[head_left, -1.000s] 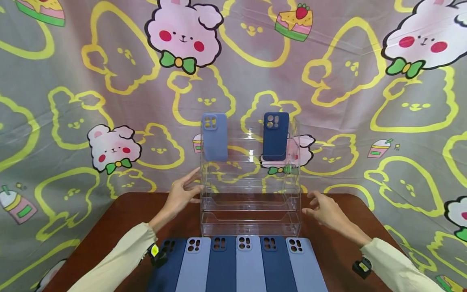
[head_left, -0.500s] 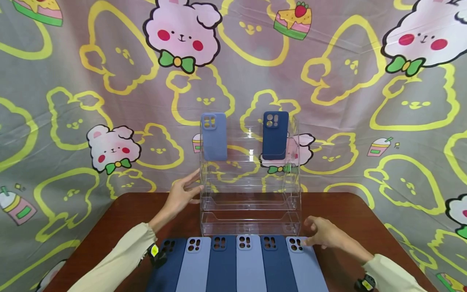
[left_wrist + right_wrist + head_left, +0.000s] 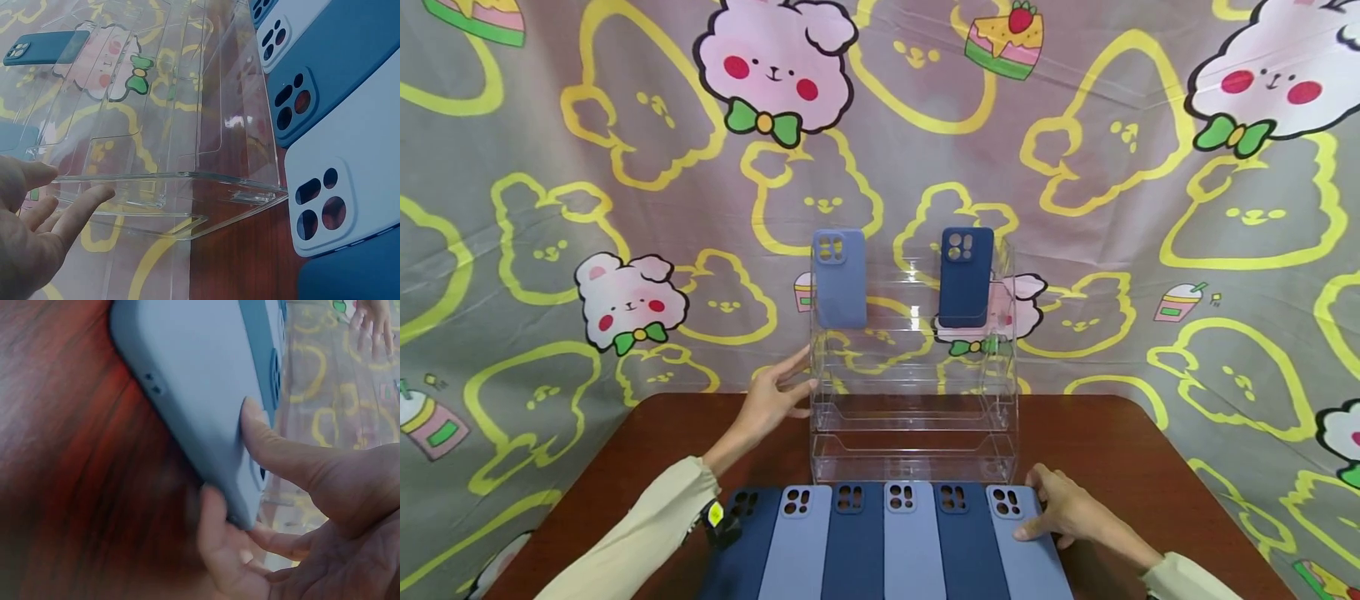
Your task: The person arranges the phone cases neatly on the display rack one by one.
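Observation:
My right hand [image 3: 1067, 508] is at the rightmost light blue phone case [image 3: 1028, 550] in the front row. In the right wrist view its thumb presses the face of that phone case [image 3: 194, 369] while the fingers curl at its side edge and camera end. My left hand [image 3: 772, 398] is beside the clear acrylic display stand [image 3: 913, 468], fingertips right at its left side panel, fingers loosely extended. On the stand's upper tier stand a light blue phone case [image 3: 842, 292] at left and a dark blue phone case [image 3: 964, 287] toward the right.
Several dark and light blue phone cases lie side by side in front of the stand, such as a dark blue one [image 3: 853, 550] and a light one [image 3: 913, 550]. They rest on a brown wooden table [image 3: 1112, 442]. A patterned curtain [image 3: 1075, 317] hangs behind.
My right hand has come down from beside the stand's right side to the rightmost light blue phone case and taken hold of its edge. The left hand stays by the stand.

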### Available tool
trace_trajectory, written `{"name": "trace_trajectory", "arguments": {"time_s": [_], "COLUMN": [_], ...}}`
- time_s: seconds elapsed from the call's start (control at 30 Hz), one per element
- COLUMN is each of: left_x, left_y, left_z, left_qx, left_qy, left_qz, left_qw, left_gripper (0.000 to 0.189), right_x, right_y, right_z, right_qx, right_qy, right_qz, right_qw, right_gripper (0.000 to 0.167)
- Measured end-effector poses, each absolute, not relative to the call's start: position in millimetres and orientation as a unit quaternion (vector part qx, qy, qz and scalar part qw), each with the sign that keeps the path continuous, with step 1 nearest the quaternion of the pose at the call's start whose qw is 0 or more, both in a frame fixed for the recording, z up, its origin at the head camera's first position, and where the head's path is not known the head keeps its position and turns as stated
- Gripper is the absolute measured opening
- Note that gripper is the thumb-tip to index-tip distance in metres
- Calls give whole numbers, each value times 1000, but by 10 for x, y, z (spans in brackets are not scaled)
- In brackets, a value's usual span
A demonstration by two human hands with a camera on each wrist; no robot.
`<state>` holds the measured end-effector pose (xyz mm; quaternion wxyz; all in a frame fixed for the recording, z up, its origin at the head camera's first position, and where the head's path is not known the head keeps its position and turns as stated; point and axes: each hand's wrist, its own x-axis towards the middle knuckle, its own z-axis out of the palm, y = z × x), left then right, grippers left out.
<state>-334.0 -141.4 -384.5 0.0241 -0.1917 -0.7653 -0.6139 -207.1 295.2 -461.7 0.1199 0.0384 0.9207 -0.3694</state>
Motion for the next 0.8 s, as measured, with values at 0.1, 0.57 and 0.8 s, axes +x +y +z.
{"name": "trace_trajectory", "arguments": {"time_s": [0.1,0.57,0.8], "left_x": [-3339,-3343,-3324], "left_y": [-1422,-1421,-1420], "left_z": [-3847,-3808,-3829], "left_qx": [-188,-192,-194], "left_qy": [-768,-767,-766], "left_qz": [-611,-612,-612], "left_qw": [24,22,23], "left_gripper": [64,65,64], "right_x": [-2012,-2046,-2001], "right_y": [2886,2993,3212], "right_z": [-4563,-4490,-4488], "right_qx": [43,57,12], "right_qy": [923,897,841], "right_qz": [-366,-426,-518], "right_qw": [108,107,156], "right_gripper": [69,52,37]}}
